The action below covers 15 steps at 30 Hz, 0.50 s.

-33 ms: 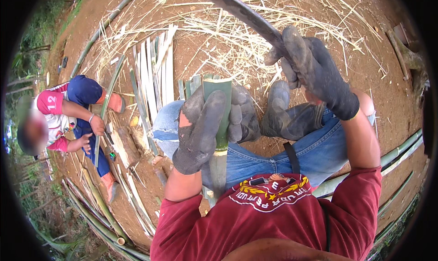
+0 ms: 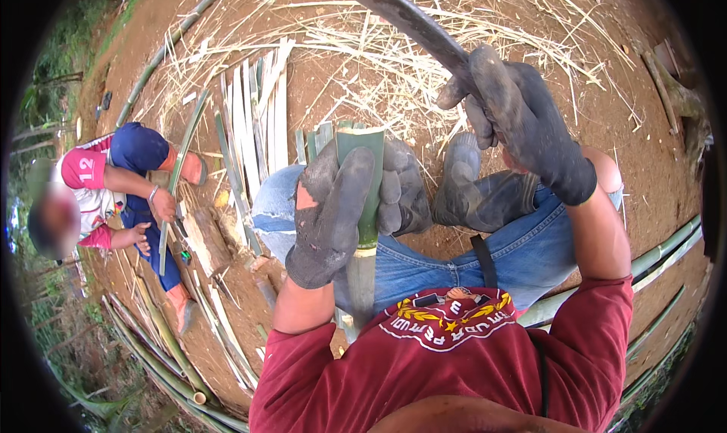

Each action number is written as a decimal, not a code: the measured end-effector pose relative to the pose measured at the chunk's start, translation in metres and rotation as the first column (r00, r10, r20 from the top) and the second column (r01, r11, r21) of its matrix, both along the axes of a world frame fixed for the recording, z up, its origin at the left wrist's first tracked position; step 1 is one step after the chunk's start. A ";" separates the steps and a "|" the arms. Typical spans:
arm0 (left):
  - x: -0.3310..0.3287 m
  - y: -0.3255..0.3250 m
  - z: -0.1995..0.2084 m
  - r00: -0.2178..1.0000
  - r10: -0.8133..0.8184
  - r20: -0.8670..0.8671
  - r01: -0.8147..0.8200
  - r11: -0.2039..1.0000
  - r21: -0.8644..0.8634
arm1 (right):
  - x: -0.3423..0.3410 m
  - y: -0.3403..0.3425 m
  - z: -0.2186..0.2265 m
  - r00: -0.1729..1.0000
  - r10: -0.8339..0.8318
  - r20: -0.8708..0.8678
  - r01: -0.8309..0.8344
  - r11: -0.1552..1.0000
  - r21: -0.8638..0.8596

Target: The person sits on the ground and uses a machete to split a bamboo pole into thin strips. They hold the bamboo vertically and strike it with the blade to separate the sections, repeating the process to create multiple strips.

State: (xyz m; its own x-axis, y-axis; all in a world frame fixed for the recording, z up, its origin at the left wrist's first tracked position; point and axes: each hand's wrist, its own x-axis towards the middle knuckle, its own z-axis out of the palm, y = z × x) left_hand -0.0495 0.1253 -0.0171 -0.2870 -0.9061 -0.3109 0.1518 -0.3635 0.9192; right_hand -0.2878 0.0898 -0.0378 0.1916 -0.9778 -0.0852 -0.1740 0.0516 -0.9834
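Note:
My left hand point(image 2: 329, 213), in a worn dark glove with a hole in it, is wrapped round a green bamboo piece point(image 2: 369, 206). The bamboo stands between my knees with its cut end facing away from me; a pale node ring shows below the fingers. My right hand point(image 2: 530, 123), gloved too, is closed round the grip of a machete point(image 2: 409, 23). Its long dark blade slants up and left, apart from the bamboo, and runs out of the picture at the top. The machete's handle is mostly hidden by the glove.
Split bamboo strips point(image 2: 254, 115) lie beyond my left knee, and thin shavings point(image 2: 379, 77) litter the dirt ahead. At the left a seated person holds a long strip point(image 2: 182, 157) near a wood block point(image 2: 206, 240). Bamboo poles point(image 2: 166, 331) lie at lower left.
The machete blade has shifted very slightly to the right. My left hand and the bamboo look the same.

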 end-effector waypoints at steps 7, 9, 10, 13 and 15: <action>-0.006 0.000 -0.013 0.989 -0.069 -0.132 0.050 0.988 -0.147 | 0.017 0.021 0.003 0.861 -0.063 -0.505 -0.275 0.778 -0.565; -0.011 0.002 -0.017 0.999 -0.025 0.031 0.035 0.939 -0.342 | 0.016 0.023 0.011 0.766 -0.021 -0.642 -0.391 0.778 -0.492; -0.011 0.002 -0.018 1.000 -0.013 0.027 0.022 0.937 -0.348 | 0.016 0.022 0.015 0.755 -0.014 -0.656 -0.394 0.790 -0.470; -0.010 0.007 -0.028 1.000 0.021 0.017 -0.012 0.908 -0.419 | 0.017 0.020 0.018 0.744 -0.018 -0.668 -0.393 0.796 -0.460; -0.011 0.011 -0.034 0.996 0.045 -0.072 -0.072 0.903 -0.424 | 0.020 0.021 0.015 0.767 -0.060 -0.639 -0.378 0.763 -0.525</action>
State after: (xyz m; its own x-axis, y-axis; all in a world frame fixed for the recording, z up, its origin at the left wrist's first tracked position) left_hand -0.0606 0.1362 -0.0512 -0.2352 -0.9640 0.1243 0.2198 0.0719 0.9729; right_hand -0.2680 0.1108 -0.0229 0.4721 -0.8121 0.3428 -0.6635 -0.5835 -0.4684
